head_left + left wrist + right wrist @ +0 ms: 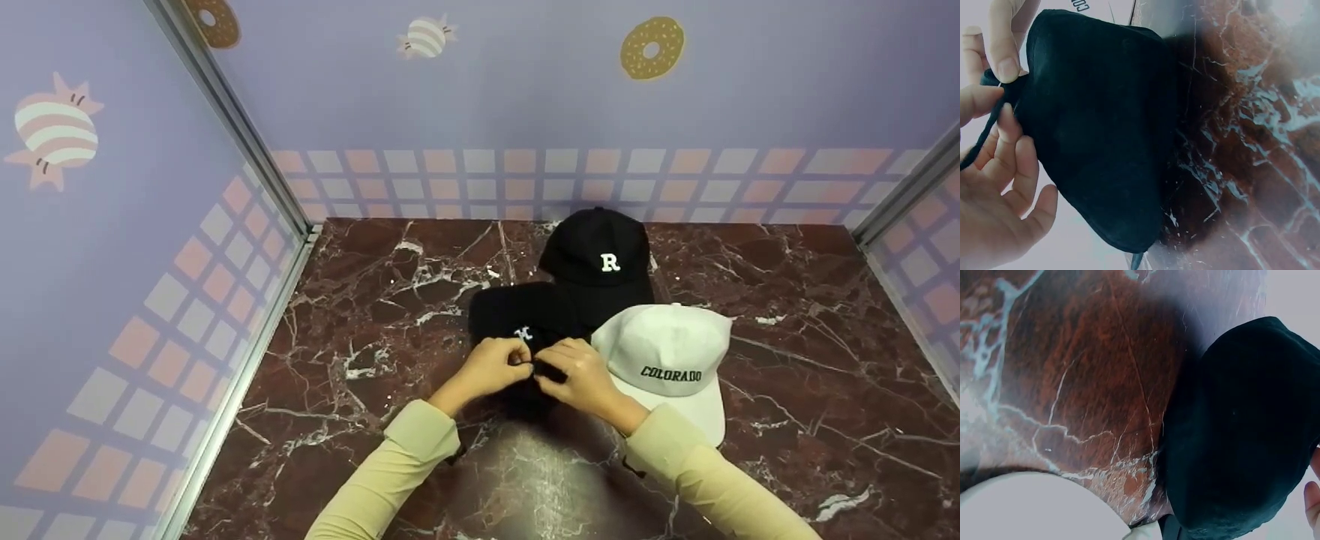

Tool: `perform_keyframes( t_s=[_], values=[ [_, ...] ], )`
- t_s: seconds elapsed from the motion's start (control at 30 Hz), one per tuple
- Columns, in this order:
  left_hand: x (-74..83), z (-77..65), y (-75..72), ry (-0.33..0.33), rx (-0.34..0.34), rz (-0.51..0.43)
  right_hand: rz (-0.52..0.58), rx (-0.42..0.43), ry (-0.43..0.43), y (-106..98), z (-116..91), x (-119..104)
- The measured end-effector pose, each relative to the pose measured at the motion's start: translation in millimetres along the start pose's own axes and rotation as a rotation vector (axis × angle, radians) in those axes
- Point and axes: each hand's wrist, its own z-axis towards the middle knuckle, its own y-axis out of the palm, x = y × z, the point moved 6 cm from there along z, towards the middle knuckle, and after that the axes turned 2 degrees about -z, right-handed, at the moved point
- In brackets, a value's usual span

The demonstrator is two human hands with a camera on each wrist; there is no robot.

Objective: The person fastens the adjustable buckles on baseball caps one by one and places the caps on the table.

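Both hands work at the edge of a black cap (514, 307) with a small white emblem, at the middle of the table. My left hand (495, 366) pinches a thin black strap (985, 132) at the cap's edge, between thumb and forefinger. My right hand (581, 375) faces it and pinches the same strap; its fingertips (1008, 68) show at the upper left of the left wrist view. How the strap's ends sit between the fingers is partly hidden. In the right wrist view the dark rounded side of the cap (1247, 427) fills the right part.
Behind the held cap stands another black cap (596, 244) with a white R. A white cap (667, 349) marked COLORADO lies to the right, close to my right forearm. The dark red marbled table (360, 315) meets patterned walls (562, 90) at the back and sides.
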Motion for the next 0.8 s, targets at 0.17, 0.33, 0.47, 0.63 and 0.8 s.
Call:
perform_keyframes(
  t_s=[0.17, 0.33, 0.47, 0.63, 0.8],
  values=[
    [2.3, 1.4, -3.1, 0.000, 0.041, 0.128, 0.007, 0.022, 0.012, -0.6, -0.5, 1.6],
    [-3.9, 0.0, -4.7, -0.058, 0.044, 0.184, 0.000, 0.022, 0.016, -2.0, -0.8, 1.9],
    [-6.7, -1.9, -7.4, -0.076, 0.046, 0.183, 0.004, 0.020, 0.025, -3.7, -1.0, 2.8],
    [-7.5, -3.9, -11.5, -0.086, 0.034, 0.203, -0.007, 0.021, 0.003, -4.4, -0.6, 1.8],
    [-6.8, -4.5, -15.8, -0.074, 0.028, 0.234, -0.034, 0.030, -0.006, -3.9, 1.1, -0.1]
  ],
)
